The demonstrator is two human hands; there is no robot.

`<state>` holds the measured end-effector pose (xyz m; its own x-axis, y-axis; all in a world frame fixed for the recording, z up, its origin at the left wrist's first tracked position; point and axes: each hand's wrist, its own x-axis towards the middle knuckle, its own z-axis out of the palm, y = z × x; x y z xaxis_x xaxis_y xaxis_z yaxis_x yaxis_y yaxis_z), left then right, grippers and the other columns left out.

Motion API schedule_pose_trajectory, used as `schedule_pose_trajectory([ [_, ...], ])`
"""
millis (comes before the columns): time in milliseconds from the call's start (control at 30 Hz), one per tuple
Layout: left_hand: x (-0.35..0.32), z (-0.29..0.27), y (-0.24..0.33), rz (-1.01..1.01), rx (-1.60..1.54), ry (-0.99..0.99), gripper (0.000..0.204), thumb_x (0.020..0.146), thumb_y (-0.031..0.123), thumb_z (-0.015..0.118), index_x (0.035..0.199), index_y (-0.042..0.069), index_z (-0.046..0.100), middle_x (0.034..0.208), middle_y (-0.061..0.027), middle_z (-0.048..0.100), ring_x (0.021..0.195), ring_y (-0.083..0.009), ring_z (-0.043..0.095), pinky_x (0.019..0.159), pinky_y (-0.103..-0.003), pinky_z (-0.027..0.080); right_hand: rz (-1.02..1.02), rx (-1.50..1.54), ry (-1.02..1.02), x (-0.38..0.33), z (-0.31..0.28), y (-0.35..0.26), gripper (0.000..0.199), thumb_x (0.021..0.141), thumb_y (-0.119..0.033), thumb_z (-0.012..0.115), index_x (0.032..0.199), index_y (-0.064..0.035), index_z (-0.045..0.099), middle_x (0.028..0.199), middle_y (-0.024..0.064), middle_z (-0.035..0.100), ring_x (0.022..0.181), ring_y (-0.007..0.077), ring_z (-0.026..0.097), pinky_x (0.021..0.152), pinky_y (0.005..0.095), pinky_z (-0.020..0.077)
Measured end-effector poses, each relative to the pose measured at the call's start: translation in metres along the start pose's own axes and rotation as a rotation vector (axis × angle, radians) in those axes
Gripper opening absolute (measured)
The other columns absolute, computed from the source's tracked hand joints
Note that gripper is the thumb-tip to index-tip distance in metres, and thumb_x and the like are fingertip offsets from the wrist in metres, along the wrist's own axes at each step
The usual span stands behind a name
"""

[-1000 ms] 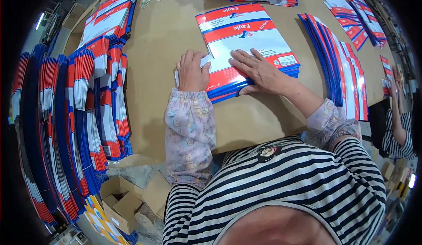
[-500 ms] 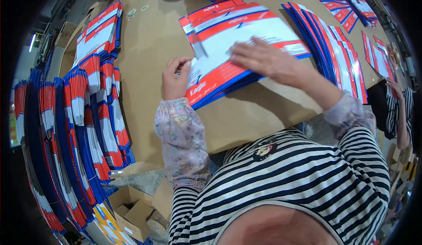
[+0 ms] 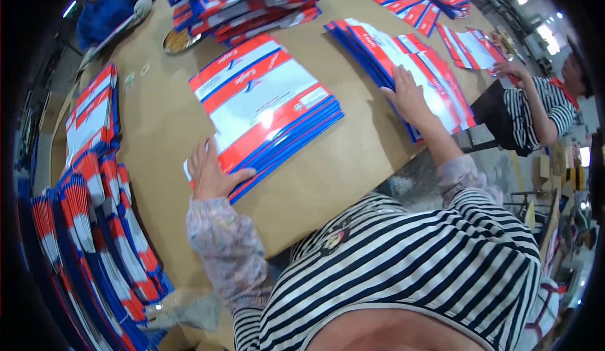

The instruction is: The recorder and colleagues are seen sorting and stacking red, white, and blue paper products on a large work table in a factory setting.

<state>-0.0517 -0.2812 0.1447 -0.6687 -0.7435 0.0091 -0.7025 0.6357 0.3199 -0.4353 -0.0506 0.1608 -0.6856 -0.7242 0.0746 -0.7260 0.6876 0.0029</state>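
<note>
Our left hand (image 3: 211, 174) presses flat, fingers spread, on the near corner of the stack of flat bags (image 3: 268, 108). Our right hand (image 3: 409, 96) lies open on the fanned row of bags (image 3: 403, 67). We judge them light, slick and floppy, best lifted by an edge.

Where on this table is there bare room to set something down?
Bare brown table lies between the centre stack under the left hand and the fanned row under the right hand. Another patch lies between the centre stack and the left-edge pile. The far end is crowded.
</note>
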Motion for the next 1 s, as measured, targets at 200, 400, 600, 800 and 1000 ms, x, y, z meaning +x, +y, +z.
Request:
schedule_pose_trajectory([
  [200, -0.005, -0.01, -0.003, -0.014, -0.027, -0.025, 0.112, 0.047, 0.058, 0.083, 0.135, 0.003, 0.041, 0.137, -0.0168, 0.04, 0.13, -0.034, 0.032, 0.109, -0.051, 0.021, -0.434, 0.055, 0.139, 0.006, -0.03, -0.047, 0.066, 0.091, -0.042, 0.053, 0.137, 0.0022, 0.036, 0.142, 0.0227, 0.036, 0.135, 0.0359, 0.031, 0.107, 0.0475, 0.0296],
  [400, 0.005, -0.004, -0.001, 0.079, -0.171, 0.049, 0.113, 0.041, 0.049, 0.089, 0.137, 0.011, 0.042, 0.125, -0.0155, 0.043, 0.122, -0.0352, 0.036, 0.104, -0.048, 0.025, -0.968, 0.257, -0.053, -0.022, -0.037, -0.159, 0.083, 0.079, -0.036, 0.069, 0.145, -0.0098, 0.027, 0.152, 0.0147, 0.024, 0.141, 0.0308, 0.02, 0.115, 0.0501, 0.0169],
  [600, -0.002, -0.012, 0.012, 0.103, -0.09, 0.147, 0.122, 0.037, 0.044, 0.092, 0.141, 0.021, 0.034, 0.122, -0.0143, 0.039, 0.119, -0.0333, 0.036, 0.103, -0.047, 0.024, -1.157, 0.217, -0.116, -0.021, -0.008, -0.209, 0.084, 0.075, -0.033, 0.073, 0.144, -0.0095, 0.03, 0.15, 0.015, 0.028, 0.14, 0.0311, 0.024, 0.113, 0.0517, 0.0217],
  [800, -0.003, -0.012, 0.011, 0.119, -0.099, 0.158, 0.125, 0.037, 0.039, 0.093, 0.142, 0.023, 0.028, 0.12, -0.0142, 0.039, 0.118, -0.0329, 0.036, 0.104, -0.048, 0.022, -1.173, 0.239, -0.145, -0.009, -0.007, -0.206, 0.075, 0.08, -0.035, 0.068, 0.141, -0.0089, 0.035, 0.147, 0.0133, 0.033, 0.138, 0.0292, 0.029, 0.11, 0.0516, 0.0276],
  [1000, -0.001, -0.013, 0.011, 0.14, -0.118, 0.141, 0.12, 0.039, 0.037, 0.092, 0.141, 0.023, 0.031, 0.118, -0.0124, 0.039, 0.117, -0.0321, 0.036, 0.104, -0.046, 0.023, -1.166, 0.193, -0.081, -0.008, 0.005, -0.206, 0.069, 0.086, -0.046, 0.057, 0.14, -0.009, 0.036, 0.147, 0.0123, 0.035, 0.137, 0.0272, 0.03, 0.109, 0.0495, 0.03],
])
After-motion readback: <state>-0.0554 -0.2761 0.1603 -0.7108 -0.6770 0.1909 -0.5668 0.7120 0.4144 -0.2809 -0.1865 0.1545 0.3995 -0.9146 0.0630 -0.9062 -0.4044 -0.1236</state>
